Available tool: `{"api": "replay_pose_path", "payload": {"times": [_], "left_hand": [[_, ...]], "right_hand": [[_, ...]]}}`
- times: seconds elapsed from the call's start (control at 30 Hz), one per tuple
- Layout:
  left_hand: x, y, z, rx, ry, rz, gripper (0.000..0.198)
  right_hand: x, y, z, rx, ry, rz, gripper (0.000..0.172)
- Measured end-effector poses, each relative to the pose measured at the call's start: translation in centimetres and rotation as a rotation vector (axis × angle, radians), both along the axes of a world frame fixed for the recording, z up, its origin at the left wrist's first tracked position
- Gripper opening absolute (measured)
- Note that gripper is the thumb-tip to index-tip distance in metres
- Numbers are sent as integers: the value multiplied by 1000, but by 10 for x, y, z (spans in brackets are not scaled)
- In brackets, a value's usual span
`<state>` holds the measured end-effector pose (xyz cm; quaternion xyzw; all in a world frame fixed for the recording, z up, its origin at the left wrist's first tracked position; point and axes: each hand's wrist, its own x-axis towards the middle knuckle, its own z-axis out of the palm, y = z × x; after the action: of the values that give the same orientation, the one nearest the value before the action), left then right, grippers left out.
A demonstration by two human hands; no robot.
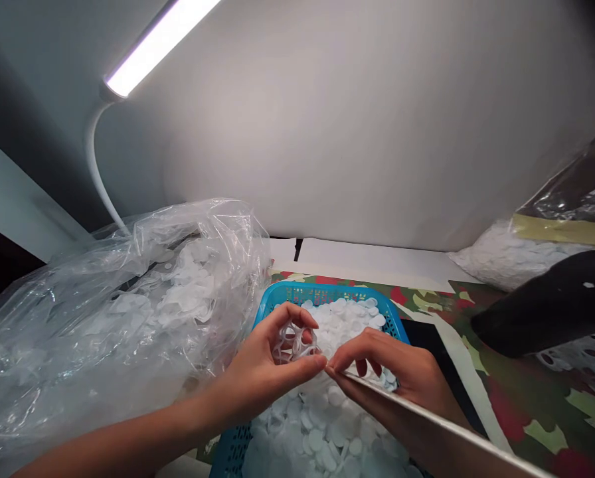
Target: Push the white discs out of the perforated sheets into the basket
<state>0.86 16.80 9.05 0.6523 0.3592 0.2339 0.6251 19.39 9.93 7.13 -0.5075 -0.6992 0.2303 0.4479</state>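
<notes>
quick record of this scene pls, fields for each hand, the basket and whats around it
left hand: holds a translucent white punched plastic scrap with round holes
right hand: fingertips at the left thumb, above the basket
basket: blue mesh plastic basket heaped with white round discs
beside: clear plastic bag of white discs, left of the basket
overhead: white gooseneck lamp

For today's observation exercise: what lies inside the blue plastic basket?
White discs fill the blue plastic basket, heaped high; its floor and lower layers are covered and cannot be seen.
</notes>
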Motion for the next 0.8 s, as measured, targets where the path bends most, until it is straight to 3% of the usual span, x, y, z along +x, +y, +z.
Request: {"api": "replay_pose_path", "payload": {"times": [0.13,0.37,0.6,0.8], "left_hand": [[0,-2,-1,-8,-26,-75,29],[0,-2,-1,70,6,-23,26],[1,-1,0,73,18,23,23],[1,-1,1,50,-25,100,22]], "right_hand": [[1,2,2,-91,52,-53,13],[2,4,7,-284,215,-73,23],[4,2,8,-235,324,-124,41],[1,0,9,-187,348,-85,25]]}}
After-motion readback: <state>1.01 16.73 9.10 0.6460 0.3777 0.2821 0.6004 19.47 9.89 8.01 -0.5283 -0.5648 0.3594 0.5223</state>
